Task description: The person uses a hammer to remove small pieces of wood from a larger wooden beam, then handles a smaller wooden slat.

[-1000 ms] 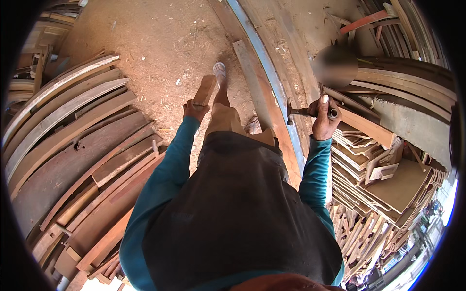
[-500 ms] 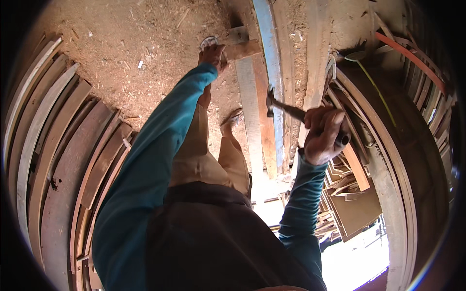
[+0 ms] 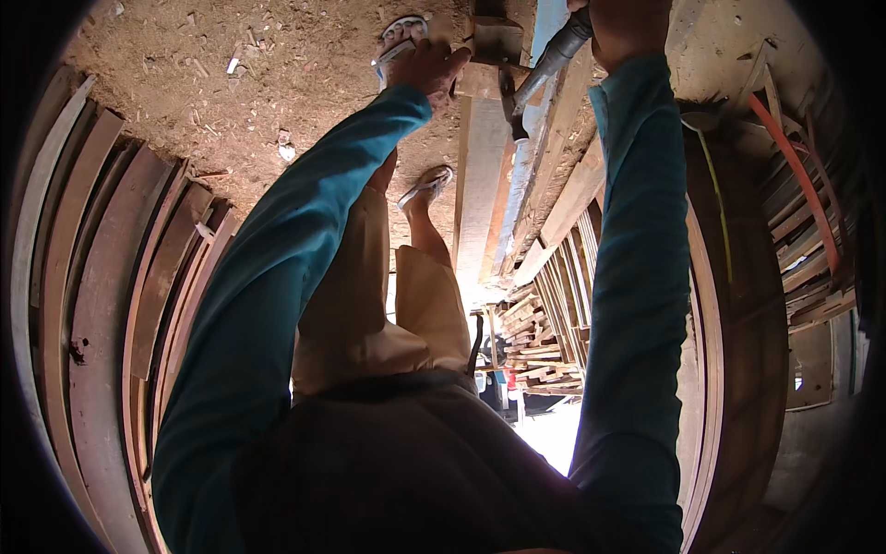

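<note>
My right hand (image 3: 630, 35) is wrapped around the handle of a claw hammer (image 3: 552, 63), at the upper edge of the view. The hammer's dark metal head sits close beside a short wooden crosspiece (image 3: 482, 83); contact is unclear. At the crosspiece's left end my left hand (image 3: 434, 70) is closed on the wood, its fingertips partly hidden. This piece lies across the end of a long pale plank (image 3: 482, 175). Just beyond it stands a squared wooden block (image 3: 498, 41). A blue-painted board (image 3: 546, 23) runs along the plank's right side.
Stacked boards (image 3: 120, 240) line the left side. My sandalled feet (image 3: 426, 185) stand on ground strewn with wood chips (image 3: 314, 83). To the right are more long timbers (image 3: 706, 388), a yellow strip (image 3: 718, 203) and a red curved bar (image 3: 798, 166). Piled lumber (image 3: 540, 337) lies near the bright opening.
My right hand has swung the hammer up and away from me, bringing its head beside the crosspiece. My left hand stays at the crosspiece while the whole view has shifted.
</note>
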`<state>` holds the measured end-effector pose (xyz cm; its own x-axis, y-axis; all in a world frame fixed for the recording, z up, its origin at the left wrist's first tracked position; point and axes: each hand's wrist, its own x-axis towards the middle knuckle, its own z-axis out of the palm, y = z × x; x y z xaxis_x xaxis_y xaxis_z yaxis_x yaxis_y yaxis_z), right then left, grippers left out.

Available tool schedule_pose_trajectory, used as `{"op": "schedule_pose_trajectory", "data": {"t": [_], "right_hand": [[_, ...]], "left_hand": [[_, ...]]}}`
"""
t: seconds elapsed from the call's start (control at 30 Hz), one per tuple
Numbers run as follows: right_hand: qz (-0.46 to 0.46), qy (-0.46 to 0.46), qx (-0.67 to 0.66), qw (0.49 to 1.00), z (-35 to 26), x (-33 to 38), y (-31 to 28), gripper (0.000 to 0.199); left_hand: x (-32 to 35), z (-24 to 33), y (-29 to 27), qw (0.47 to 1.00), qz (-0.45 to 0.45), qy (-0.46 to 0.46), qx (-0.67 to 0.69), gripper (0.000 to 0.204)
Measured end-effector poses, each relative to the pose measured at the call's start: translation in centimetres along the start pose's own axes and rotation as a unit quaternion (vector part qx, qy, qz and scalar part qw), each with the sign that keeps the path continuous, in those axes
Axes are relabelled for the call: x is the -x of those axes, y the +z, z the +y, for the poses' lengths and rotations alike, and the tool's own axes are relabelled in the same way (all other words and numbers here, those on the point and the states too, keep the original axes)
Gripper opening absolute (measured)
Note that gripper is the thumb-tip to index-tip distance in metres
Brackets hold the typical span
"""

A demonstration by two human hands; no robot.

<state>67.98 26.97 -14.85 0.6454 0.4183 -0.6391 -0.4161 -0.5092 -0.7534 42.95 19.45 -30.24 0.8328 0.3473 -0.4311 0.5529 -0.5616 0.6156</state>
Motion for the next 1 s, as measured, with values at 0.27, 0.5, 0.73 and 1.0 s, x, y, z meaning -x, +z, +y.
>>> {"op": "schedule_pose_trajectory", "data": {"t": [0.27, 0.5, 0.73, 1.0], "right_hand": [[-0.080, 0.028, 0.092, 0.992, 3.2, -8.9, 4.3, 0.043], [-0.102, 0.095, 0.152, 0.979, 5.5, -13.5, 5.7, 0.050], [-0.060, 0.051, 0.217, 0.973, 5.5, -14.2, 8.6, 0.047], [-0.030, -0.159, -0.019, 0.987, 0.5, 1.8, -2.0, 0.044]], "left_hand": [[-0.5, -0.9, 1.1, 0.998, 0.041, 0.013, 0.052, 0.048], [-0.6, 0.3, -0.9, 0.994, -0.083, -0.057, 0.037, 0.035], [-0.7, 0.9, -1.5, 0.993, -0.095, -0.072, 0.026, 0.046], [-0.4, 0.7, -0.9, 0.991, -0.098, -0.086, 0.007, 0.038]]}}
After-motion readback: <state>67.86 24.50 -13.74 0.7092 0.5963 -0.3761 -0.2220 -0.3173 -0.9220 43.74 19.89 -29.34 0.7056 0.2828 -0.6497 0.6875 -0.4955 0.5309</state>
